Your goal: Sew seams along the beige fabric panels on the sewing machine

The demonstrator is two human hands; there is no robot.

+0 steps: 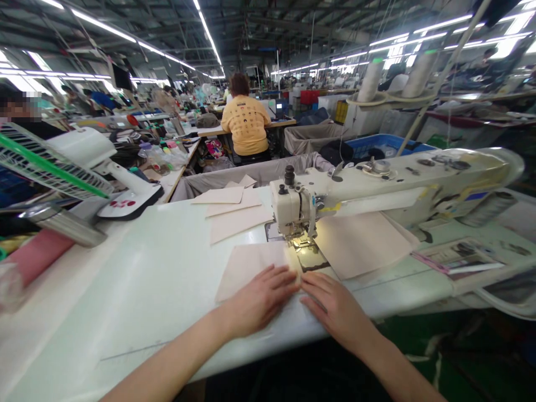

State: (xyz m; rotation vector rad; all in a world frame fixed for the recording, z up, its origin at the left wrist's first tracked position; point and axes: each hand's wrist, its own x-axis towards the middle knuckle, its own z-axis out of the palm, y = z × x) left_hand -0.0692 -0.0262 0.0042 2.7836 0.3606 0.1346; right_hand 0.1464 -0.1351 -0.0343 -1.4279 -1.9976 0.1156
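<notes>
A flat beige fabric piece [247,267] lies on the pale sewing table [138,279], its right edge at the needle area of a white sewing machine [293,209]. My left hand [263,296] rests flat on the piece with its fingers stretched toward the right edge. Just right of it, my right hand [335,307] has its fingers extended to that same edge, the thumb apart below them. Both sets of fingertips nearly meet in front of the lit needle plate [310,255]. Whether the right fingertips press on fabric or table is unclear.
Loose beige pieces [234,215] lie behind the worked one, and larger beige panels [364,243] sit under the machine arm. A small tray [464,259] is at right. A steel flask [67,223] and a white fan [84,148] stand left. Ahead sits a person in yellow [246,125].
</notes>
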